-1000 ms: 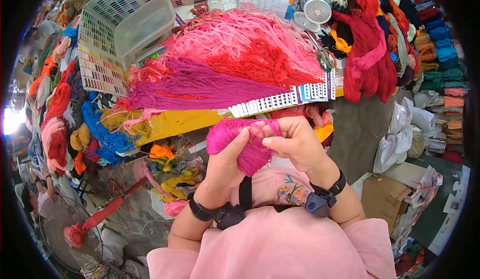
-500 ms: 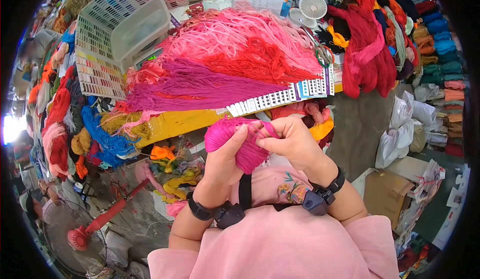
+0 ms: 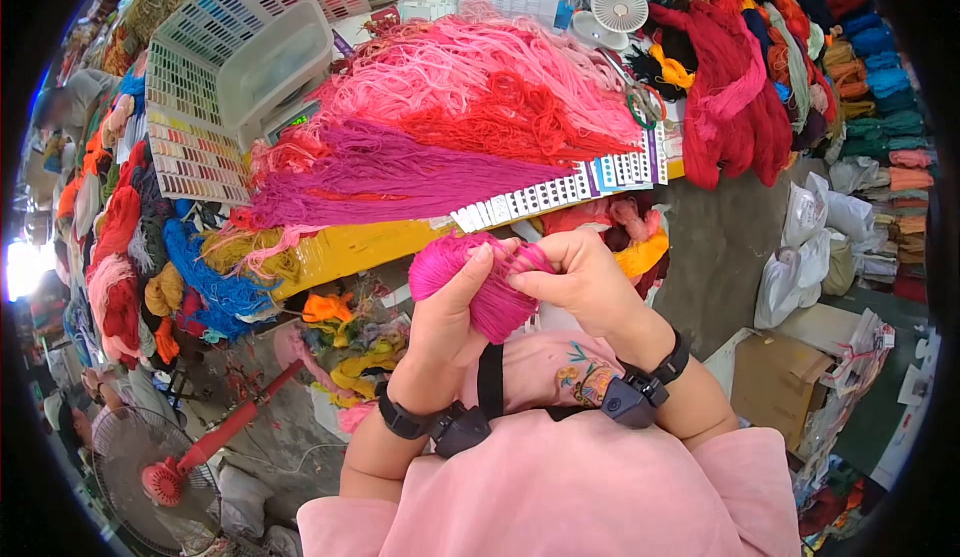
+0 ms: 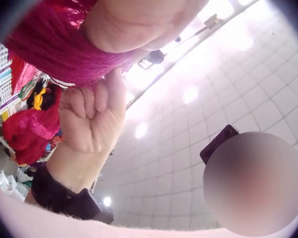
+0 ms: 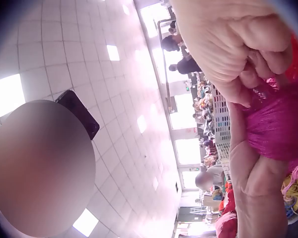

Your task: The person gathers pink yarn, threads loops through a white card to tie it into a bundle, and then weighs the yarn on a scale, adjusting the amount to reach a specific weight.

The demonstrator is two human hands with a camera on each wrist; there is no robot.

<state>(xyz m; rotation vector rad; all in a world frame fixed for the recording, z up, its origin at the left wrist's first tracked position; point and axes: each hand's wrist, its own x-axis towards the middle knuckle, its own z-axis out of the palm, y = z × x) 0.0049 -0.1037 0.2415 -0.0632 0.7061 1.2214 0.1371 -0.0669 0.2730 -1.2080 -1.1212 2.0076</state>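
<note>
The magenta hank (image 3: 508, 309) sits between the two hands, in front of the pink shirt (image 3: 560, 477) and on the near side of the worktop (image 3: 365, 249). It lies more with the left hand (image 3: 448, 319), which holds it from below with the thumb laid across it, so that one lobe bulges past the thumb on the outer side. The right hand (image 3: 590, 282) is at the opposite, inner edge, its thumb and forefinger pinching a few strands (image 3: 504, 269) near the top. The right hand's other fingers are curled in.

Seen from the head, the hank's longer way seems to slant from the far left down towards the body on the right, though the fold and the fingers hide part of it. The left hand is the nearer to its bulk; the right is nearer to the pinched strands.
</note>
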